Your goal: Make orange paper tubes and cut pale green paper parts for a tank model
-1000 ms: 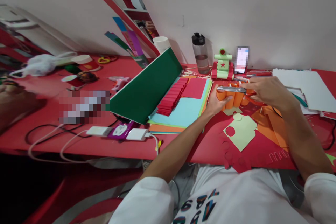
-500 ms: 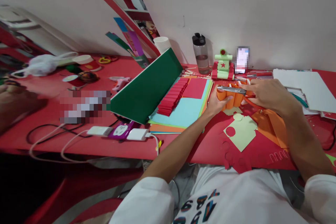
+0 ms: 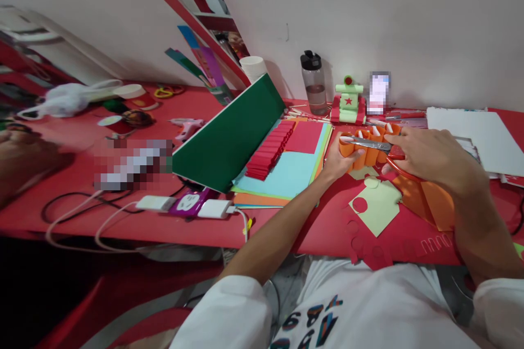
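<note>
My left hand (image 3: 339,159) grips the near-left end of an orange folded paper strip (image 3: 370,154) that stands in wavy loops. My right hand (image 3: 429,158) is closed round the red handles of a pair of scissors (image 3: 368,143). The blades point left and lie across the top of the orange loops, near my left fingertips. Below my hands, a pale green paper piece (image 3: 375,208) with a round hole rests on red paper scraps (image 3: 379,251). Another orange sheet (image 3: 436,202) lies under my right wrist.
A propped green board (image 3: 229,136) and a pleated red paper strip (image 3: 270,151) on coloured sheets are to the left. Behind stand a water bottle (image 3: 313,84), a paper tank model (image 3: 347,102) and a phone (image 3: 379,92). Another person's hand (image 3: 24,161) is at far left.
My right hand has moved slightly right and down with the scissors, showing more of the orange loops and the red handles. My left hand stays in place.
</note>
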`<state>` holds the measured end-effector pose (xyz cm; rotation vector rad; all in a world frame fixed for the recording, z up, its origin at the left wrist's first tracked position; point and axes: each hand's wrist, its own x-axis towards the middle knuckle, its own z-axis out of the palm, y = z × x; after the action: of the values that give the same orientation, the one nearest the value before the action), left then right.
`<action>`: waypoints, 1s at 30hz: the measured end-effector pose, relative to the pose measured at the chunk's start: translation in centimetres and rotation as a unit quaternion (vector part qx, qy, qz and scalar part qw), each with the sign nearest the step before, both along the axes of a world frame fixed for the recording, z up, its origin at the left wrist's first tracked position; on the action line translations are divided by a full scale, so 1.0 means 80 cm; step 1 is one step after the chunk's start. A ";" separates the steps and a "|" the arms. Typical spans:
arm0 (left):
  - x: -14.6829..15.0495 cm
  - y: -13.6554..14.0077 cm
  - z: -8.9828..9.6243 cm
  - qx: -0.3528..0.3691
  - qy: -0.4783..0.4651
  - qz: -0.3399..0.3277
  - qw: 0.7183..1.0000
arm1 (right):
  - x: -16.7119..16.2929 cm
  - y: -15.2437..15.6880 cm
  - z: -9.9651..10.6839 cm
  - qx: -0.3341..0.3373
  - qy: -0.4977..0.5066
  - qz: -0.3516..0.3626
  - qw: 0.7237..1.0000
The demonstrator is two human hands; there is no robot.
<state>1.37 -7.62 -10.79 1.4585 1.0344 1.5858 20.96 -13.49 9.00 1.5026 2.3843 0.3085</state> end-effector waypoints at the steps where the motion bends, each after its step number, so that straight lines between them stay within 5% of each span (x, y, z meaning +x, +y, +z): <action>1: 0.000 0.000 0.000 0.000 -0.002 0.001 1.000 | -0.001 0.000 -0.001 0.000 -0.001 -0.004 1.000; 30: 0.003 -0.002 0.004 0.028 -0.028 -0.032 0.999 | -0.015 -0.010 -0.022 0.048 0.036 0.013 0.998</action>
<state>1.64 -7.76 -10.50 1.4614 0.9085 1.6134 19.79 -14.30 7.27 1.5492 2.4791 0.3859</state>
